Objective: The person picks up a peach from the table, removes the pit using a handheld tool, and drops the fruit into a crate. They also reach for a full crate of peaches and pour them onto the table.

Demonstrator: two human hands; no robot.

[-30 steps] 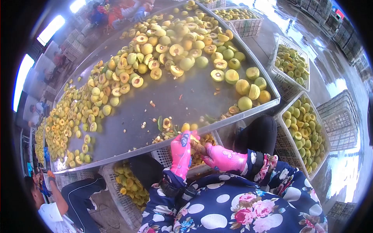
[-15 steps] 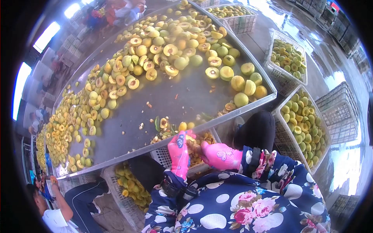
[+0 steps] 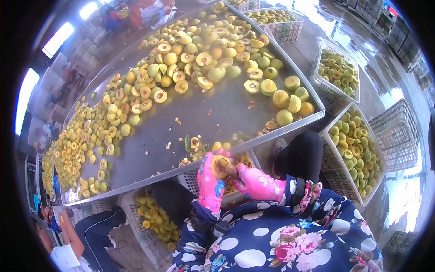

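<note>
My left hand, in a pink patterned glove, is closed around a halved yellow peach whose cut side faces up. My right hand, in a matching glove, is closed right beside it. A small brown piece shows between the right fingers and the fruit; what it is, I cannot make out. Both hands are just in front of the metal table's rim. Below them a crate with fruit pieces is partly hidden by the gloves. Close by on the table lie a pitted half and scraps.
Many halved peaches spread over the table. Full crates stand right, farther back and at my left. A stacked empty-looking crate is at far right. A co-worker sits at lower left.
My left hand has turned, and the peach half in it now shows its cut face. The right hand has stayed close beside it. The whole view has shifted slightly.
</note>
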